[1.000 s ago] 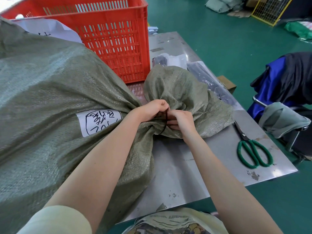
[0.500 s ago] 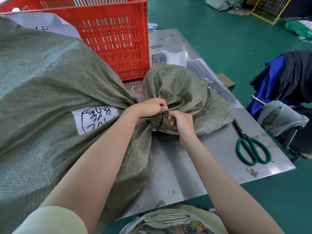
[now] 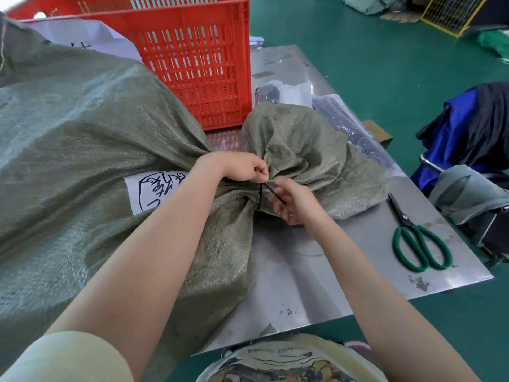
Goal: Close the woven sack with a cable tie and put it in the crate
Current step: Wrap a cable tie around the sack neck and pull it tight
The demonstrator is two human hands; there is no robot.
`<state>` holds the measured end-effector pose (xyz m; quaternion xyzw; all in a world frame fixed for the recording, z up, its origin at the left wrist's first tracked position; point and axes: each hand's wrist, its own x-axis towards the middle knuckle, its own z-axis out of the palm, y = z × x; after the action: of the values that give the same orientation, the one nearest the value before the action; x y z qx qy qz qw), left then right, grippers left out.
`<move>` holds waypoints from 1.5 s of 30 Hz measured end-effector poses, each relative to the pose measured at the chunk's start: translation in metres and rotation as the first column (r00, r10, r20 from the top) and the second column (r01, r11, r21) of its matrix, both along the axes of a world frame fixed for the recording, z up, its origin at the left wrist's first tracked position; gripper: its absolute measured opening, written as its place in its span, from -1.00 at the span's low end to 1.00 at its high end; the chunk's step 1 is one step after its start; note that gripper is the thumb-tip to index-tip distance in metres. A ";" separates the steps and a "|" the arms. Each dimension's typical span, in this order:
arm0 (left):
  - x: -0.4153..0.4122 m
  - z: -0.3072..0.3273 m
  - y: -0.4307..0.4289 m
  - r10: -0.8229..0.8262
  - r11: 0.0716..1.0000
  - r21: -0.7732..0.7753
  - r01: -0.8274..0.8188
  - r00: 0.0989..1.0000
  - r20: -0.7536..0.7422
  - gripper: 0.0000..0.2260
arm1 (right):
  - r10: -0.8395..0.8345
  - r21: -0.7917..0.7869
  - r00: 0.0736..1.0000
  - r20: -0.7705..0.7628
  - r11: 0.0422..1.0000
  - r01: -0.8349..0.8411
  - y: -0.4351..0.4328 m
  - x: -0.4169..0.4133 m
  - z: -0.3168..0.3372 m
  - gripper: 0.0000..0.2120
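Observation:
A big grey-green woven sack (image 3: 82, 150) lies across the steel table (image 3: 316, 271), its mouth bunched into a neck at the middle. A black cable tie (image 3: 260, 197) circles that neck. My left hand (image 3: 242, 166) pinches the tie's head on top of the neck. My right hand (image 3: 297, 202) grips the tie's free tail, which slants out towards me. The loose sack mouth (image 3: 308, 153) fans out beyond the tie. A white handwritten label (image 3: 154, 188) is stuck on the sack. The red slatted crate (image 3: 192, 64) stands behind the sack.
Green-handled scissors (image 3: 418, 244) lie on the table at the right. Clear plastic bags with dark contents (image 3: 347, 125) lie behind the sack mouth. A chair draped with blue and dark clothing (image 3: 473, 133) stands right of the table. The floor is green.
My right hand has drawn back from the neck, pulling the tie's tail out to the right. The loop sits tighter around the bunched fabric. My left hand stays on the neck.

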<state>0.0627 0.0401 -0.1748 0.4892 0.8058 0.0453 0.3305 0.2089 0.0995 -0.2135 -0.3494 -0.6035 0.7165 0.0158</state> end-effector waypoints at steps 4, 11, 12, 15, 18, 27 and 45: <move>-0.005 0.001 -0.004 -0.062 0.998 -0.007 0.062 0.998 0.025 -0.92 | 0.014 -0.029 0.996 -0.089 0.999 -0.017 -0.007 -0.015 0.004 -0.67; -0.007 -0.003 -0.009 -0.084 0.996 0.012 0.084 0.996 0.009 -0.83 | -0.020 -0.068 0.991 -0.133 0.998 0.011 -0.015 -0.010 -0.007 -0.66; -0.009 -0.003 -0.009 -0.085 0.996 0.011 0.085 0.996 0.012 -0.84 | -0.012 -0.071 0.992 -0.129 0.997 0.003 -0.015 -0.007 -0.007 -0.66; -0.012 -0.004 -0.010 -0.084 0.996 -0.009 0.084 0.996 0.008 -0.84 | 0.036 -0.074 0.992 -0.120 0.996 -0.045 -0.012 0.003 -0.006 -0.66; -0.011 -0.005 -0.008 -0.084 0.996 -0.020 0.084 0.996 0.000 -0.83 | 0.079 -0.051 0.995 -0.061 0.995 -0.082 -0.009 0.009 -0.009 -0.69; -0.009 -0.010 -0.006 -0.030 1.000 0.005 0.030 1.000 0.001 -0.80 | 0.055 0.060 0.998 0.016 0.997 -0.056 -0.012 -0.021 -0.006 -0.73; -0.003 -0.011 -0.008 -0.014 1.000 -0.003 0.014 0.997 -0.081 -0.79 | 0.120 0.098 0.983 0.140 0.986 -0.134 -0.010 0.004 -0.003 -0.79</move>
<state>0.0593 0.0325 -0.1857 0.4959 0.8151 0.0220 0.2986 0.2127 0.0898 -0.2162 -0.3559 -0.6617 0.6579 -0.0516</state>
